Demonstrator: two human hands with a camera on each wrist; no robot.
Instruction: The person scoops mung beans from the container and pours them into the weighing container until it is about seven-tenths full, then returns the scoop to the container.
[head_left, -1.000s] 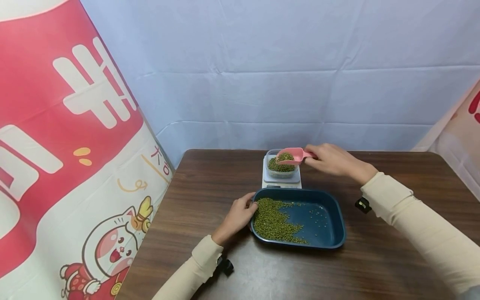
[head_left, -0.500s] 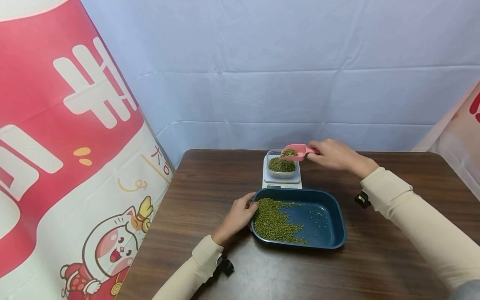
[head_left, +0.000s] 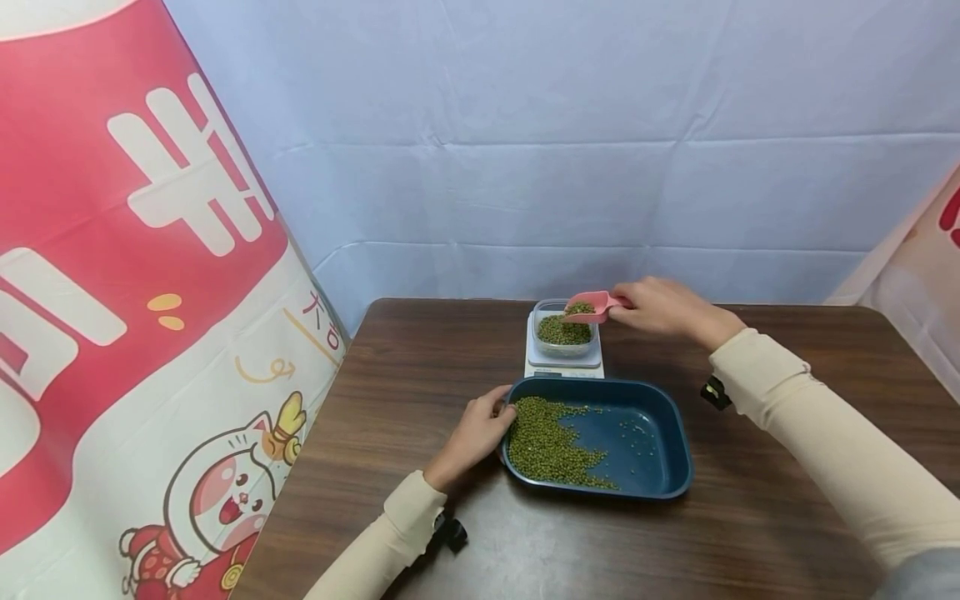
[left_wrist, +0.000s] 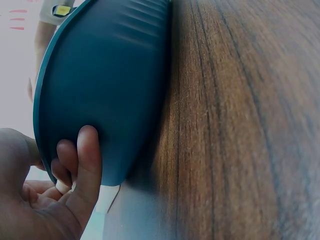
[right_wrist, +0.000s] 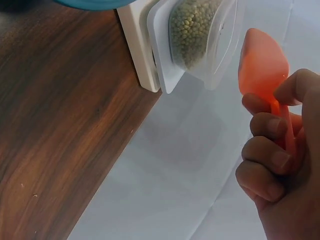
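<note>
My right hand grips the handle of a pink scoop, with the fingers curled round it in the right wrist view. Green beans lie in the scoop, which is over the right side of a clear plastic container. That container holds more green beans and stands on a white kitchen scale. With thumb and fingers my left hand pinches the left rim of a dark blue tray. In the left wrist view, the fingers press the tray's outer wall from below. Beans heap in the tray's left half.
A dark wood table carries everything. Behind its far edge hangs a pale blue cloth. A red and white printed banner stands along the left. The tray sits right in front of the scale, overlapping its front edge in the head view.
The scoop has moved a little to the right and lifted slightly, then lowered a touch, and the heap in it looks smaller. My left hand and the tray stay put.
</note>
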